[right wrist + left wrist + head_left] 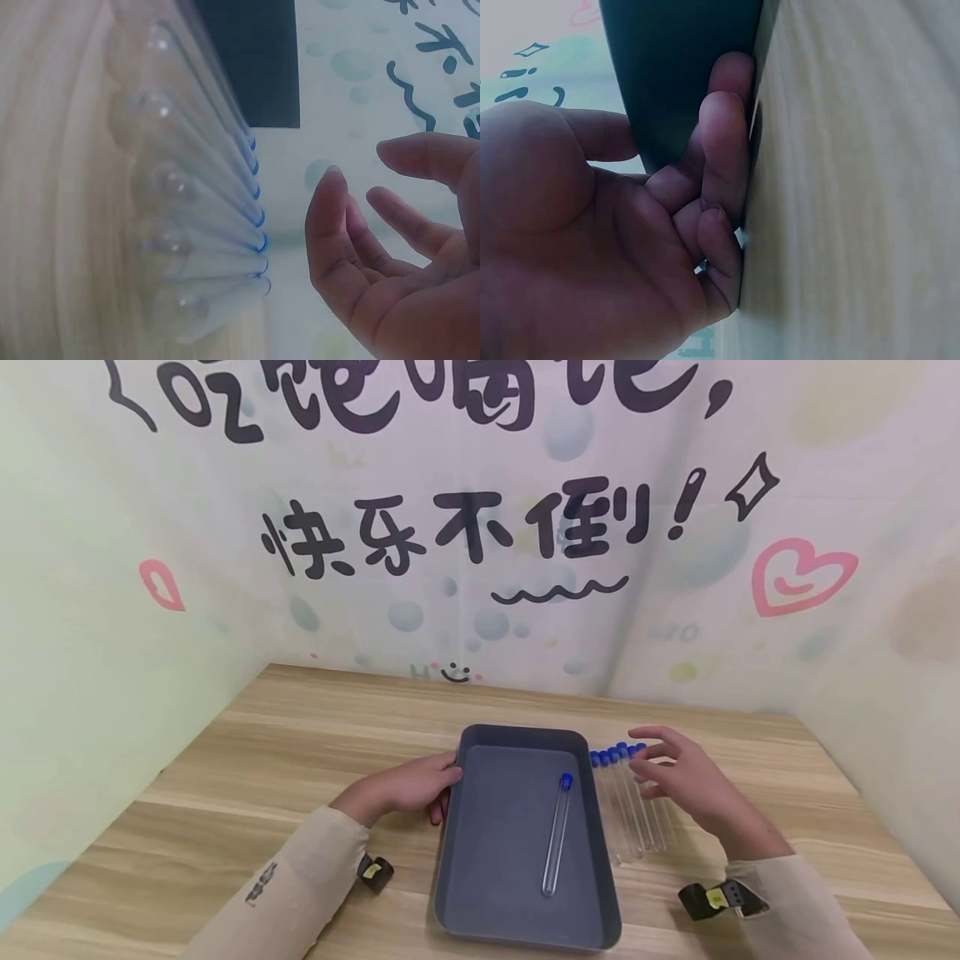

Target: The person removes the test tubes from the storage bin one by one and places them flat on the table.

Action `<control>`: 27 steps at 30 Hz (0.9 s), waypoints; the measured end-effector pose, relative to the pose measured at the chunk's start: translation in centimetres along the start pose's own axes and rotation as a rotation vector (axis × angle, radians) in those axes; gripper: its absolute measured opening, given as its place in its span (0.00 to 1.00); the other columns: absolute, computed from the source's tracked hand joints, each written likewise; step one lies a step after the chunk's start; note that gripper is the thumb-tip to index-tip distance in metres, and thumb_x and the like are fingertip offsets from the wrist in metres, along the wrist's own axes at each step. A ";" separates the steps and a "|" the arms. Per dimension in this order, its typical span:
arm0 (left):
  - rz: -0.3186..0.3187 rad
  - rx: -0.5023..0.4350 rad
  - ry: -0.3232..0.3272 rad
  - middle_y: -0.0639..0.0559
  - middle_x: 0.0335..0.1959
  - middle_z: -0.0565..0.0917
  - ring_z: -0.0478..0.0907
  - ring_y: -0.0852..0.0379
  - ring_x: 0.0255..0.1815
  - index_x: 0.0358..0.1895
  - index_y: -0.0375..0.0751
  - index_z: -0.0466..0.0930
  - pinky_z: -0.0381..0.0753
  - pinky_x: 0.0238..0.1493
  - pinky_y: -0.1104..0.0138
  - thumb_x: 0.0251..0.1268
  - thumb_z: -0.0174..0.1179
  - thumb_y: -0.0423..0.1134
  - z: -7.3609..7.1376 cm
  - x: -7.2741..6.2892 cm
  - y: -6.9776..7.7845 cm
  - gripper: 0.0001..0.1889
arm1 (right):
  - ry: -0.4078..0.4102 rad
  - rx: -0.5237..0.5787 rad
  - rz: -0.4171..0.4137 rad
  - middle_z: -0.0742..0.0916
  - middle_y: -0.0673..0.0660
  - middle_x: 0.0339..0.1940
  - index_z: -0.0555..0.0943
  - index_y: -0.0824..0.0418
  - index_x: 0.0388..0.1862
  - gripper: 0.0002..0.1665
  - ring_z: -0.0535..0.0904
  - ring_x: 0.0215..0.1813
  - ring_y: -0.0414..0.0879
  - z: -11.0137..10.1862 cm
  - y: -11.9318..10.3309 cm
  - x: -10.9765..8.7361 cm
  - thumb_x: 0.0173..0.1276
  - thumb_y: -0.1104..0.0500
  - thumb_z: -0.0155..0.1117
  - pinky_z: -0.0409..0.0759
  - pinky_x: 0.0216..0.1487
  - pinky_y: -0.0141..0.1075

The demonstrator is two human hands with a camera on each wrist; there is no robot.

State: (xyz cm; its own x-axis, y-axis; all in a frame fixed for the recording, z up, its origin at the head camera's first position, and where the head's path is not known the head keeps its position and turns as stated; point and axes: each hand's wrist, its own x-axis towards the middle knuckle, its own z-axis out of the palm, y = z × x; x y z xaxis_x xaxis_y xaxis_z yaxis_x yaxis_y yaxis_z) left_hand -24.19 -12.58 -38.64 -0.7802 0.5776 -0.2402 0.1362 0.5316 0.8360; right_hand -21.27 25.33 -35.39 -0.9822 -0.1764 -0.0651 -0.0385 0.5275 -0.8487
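Observation:
A dark grey tray (495, 835) lies on the table in the head view, with one blue-capped glass test tube (557, 839) inside on its right part. At the tray's left wall, my left hand (408, 789) grips the side, thumb at the rim and fingers curled low against the outside. In the left wrist view that hand (652, 202) has its fingers down by the tabletop. Several more capped test tubes (637, 810) lie side by side along the tray's right. My right hand (693, 785) hovers at their blue caps, fingers loosely bent and holding nothing; the right wrist view shows it apart from the tubes.
The wood-grain table (285, 760) runs back to a printed cloth (420, 627) with black lettering. A dark wrist camera (375, 871) is strapped at the left sleeve, another wrist camera (712, 900) at the right.

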 end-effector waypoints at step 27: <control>0.008 0.003 -0.005 0.47 0.25 0.77 0.77 0.53 0.20 0.72 0.42 0.63 0.81 0.28 0.63 0.83 0.34 0.39 -0.1 0.1 -0.1 0.21 | -0.042 0.142 -0.073 0.77 0.74 0.53 0.67 0.63 0.70 0.28 0.83 0.50 0.59 2.2 -2.4 -0.7 0.73 0.64 0.60 0.88 0.44 0.43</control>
State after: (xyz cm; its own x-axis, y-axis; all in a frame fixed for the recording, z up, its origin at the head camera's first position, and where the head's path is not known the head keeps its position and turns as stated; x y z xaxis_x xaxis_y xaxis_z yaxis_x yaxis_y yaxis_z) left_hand -24.33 -12.64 -38.74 -0.7759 0.5852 -0.2357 0.1445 0.5285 0.8365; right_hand -20.05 22.37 -34.45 -0.9690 -0.2464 -0.0194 -0.0807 0.3897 -0.9174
